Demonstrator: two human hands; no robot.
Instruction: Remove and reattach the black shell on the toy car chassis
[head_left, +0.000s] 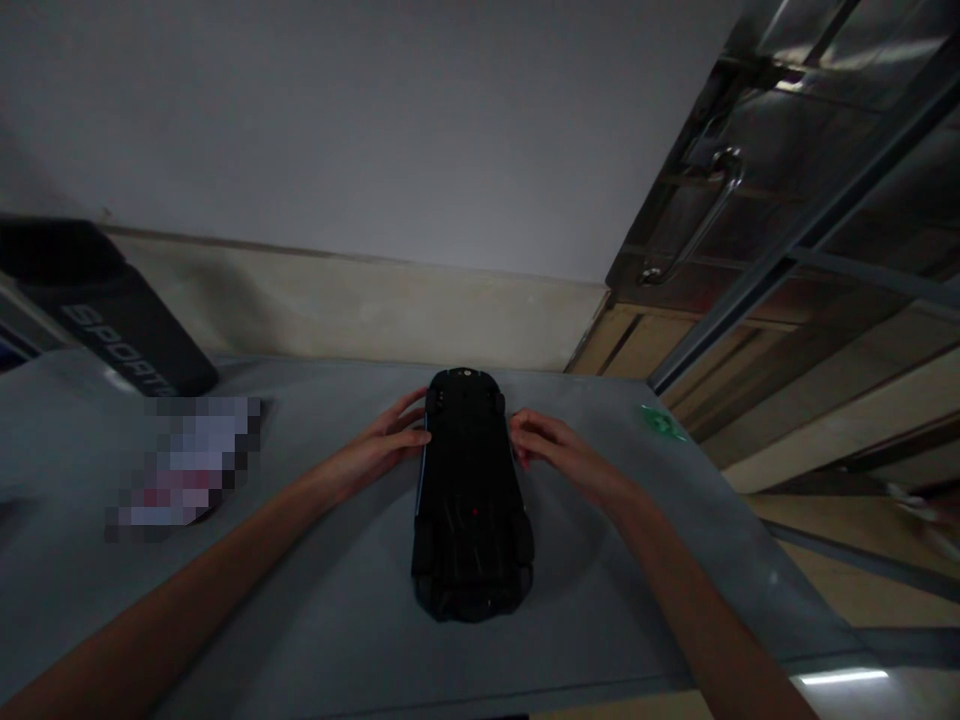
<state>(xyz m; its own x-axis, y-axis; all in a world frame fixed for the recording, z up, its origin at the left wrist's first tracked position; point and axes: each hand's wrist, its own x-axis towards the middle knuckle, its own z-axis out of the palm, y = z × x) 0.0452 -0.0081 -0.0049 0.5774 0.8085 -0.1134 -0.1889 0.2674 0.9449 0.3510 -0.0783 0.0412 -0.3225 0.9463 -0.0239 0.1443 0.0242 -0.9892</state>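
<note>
A toy car (471, 470) lies upside down on the grey table, its black underside and wheels facing up. My left hand (386, 440) grips the car's left edge, with the thumb against the side and the fingers reaching along it. My right hand (547, 440) is at the car's right side, fingers curled together close to its edge. A bit of red shows under those fingertips, too small and dark to name.
A dark bottle with "SPORT" lettering (112, 315) stands at the back left of the table (300, 630). Near it lies a blurred-out flat item (195, 460). A small green packet (662, 422) is by the right edge. Behind are a wall and a metal door handle (697, 220).
</note>
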